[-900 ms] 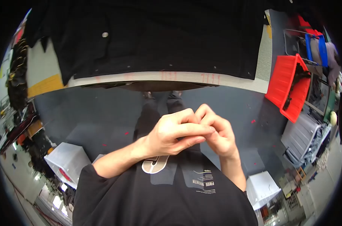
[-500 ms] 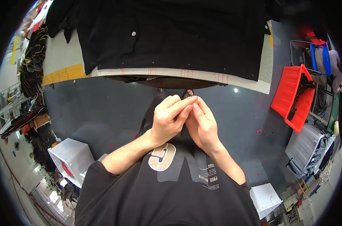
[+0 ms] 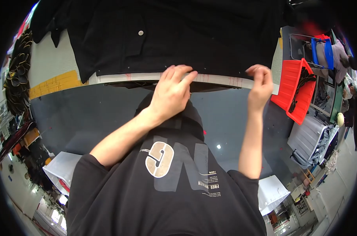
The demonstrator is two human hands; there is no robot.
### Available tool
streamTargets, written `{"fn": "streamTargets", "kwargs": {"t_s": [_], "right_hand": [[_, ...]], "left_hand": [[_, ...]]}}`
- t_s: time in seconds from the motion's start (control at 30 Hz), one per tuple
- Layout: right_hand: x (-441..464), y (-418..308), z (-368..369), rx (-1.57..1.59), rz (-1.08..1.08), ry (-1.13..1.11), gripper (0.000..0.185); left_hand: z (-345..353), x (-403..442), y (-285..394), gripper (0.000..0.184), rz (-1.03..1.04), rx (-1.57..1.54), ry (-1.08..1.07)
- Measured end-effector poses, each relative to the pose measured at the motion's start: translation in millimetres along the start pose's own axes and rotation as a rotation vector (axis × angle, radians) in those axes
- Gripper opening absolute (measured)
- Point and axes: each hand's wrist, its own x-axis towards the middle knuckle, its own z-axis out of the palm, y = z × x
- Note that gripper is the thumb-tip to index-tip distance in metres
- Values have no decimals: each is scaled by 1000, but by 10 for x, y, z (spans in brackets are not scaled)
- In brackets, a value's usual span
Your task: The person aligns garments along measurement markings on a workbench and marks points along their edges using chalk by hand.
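A black garment (image 3: 107, 47) with a pale round snap button (image 3: 141, 33) on a flap lies spread over the work table. My left hand (image 3: 172, 91) is at the garment's front hem, fingers bent over the edge, with the thumb a little apart from them. Nothing shows in it. Further right, my right hand (image 3: 261, 84) is raised by the hem's right end, its fingers curled towards the left and blurred. I cannot tell whether it touches the cloth or holds anything. Small dots sit along the hem.
The table's front edge carries a white strip with red marks (image 3: 127, 77) and a yellow piece (image 3: 54, 84) at left. A red crate (image 3: 286, 84) with dark pieces stands to the right, a grey bin (image 3: 307, 135) nearer me. White bins (image 3: 272, 194) flank me. Dark pieces (image 3: 18, 74) hang far left.
My hands have parted from a fingertip-to-fingertip pose in front of my body. Both have moved forward to the hem, the right one well out to the right. My view has shifted slightly.
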Motion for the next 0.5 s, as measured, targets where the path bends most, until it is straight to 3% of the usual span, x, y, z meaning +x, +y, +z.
{"fn": "streamTargets", "kwargs": {"t_s": [0.1, 0.17, 0.5], "right_hand": [[398, 522, -312, -39, -12, 2, 25], [466, 735, -472, -134, 16, -70, 24], [230, 820, -731, -185, 9, -76, 21]], "left_hand": [[28, 35, -104, 46, 12, 134, -50], [57, 39, -132, 52, 45, 195, -192], [31, 10, -106, 59, 48, 308, -307]]}}
